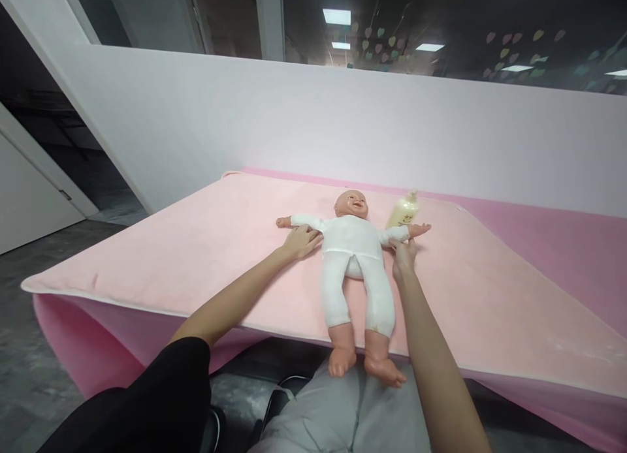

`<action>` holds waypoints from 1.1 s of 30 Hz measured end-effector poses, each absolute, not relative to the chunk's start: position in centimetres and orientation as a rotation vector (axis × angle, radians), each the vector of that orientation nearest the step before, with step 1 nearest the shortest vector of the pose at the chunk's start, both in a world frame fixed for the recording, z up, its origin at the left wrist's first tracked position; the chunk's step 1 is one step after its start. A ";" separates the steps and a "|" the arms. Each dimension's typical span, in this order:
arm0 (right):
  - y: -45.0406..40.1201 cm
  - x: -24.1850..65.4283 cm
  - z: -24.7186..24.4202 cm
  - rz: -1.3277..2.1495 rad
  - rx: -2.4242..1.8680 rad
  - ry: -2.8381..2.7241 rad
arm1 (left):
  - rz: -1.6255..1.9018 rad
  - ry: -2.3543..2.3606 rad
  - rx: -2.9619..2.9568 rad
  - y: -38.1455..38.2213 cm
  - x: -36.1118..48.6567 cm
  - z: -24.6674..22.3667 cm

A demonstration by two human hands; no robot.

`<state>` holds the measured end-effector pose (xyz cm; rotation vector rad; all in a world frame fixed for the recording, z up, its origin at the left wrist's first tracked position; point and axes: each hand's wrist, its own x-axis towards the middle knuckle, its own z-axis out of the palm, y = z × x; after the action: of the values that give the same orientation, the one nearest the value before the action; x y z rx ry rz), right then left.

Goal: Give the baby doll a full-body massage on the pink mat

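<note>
A baby doll (pixel 351 234) with a white cloth body lies face up, its arms stretched out and its feet past the table's front edge. My left hand (pixel 302 241) touches the doll's arm on the left side, close to its torso, with the fingers bent around or under it. On the other side my right hand (pixel 404 253) is closed on the doll's other arm near the forearm; part of the fingers is hidden by the arm. Behind that arm stands a pale yellow pump bottle (pixel 403 210).
A light pink blanket (pixel 490 296) covers the table, with darker pink cloth (pixel 548 244) beneath it, hanging over the front. A white wall (pixel 343 126) with glass above rises behind the table. A chair's dark frame (pixel 213 427) shows below.
</note>
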<state>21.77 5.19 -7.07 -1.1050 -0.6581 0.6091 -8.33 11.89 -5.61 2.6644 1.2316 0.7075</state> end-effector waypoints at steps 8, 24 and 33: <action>6.2 21.1 -7.7 0.563 -1.183 -0.891 | 1.112 1.330 1.833 13.4 -6.4 -6.7; 8.2 21.1 -6.6 0.365 -1.973 -1.314 | 1.317 1.247 1.621 16.0 -1.9 -6.4; 6.5 23.4 -7.0 0.887 -1.151 -0.930 | 1.263 0.766 1.150 15.6 -3.7 -6.4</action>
<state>23.39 6.46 -7.04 -1.1512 -0.9295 0.8873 -3.75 15.59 -6.44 1.1503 0.7660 1.2634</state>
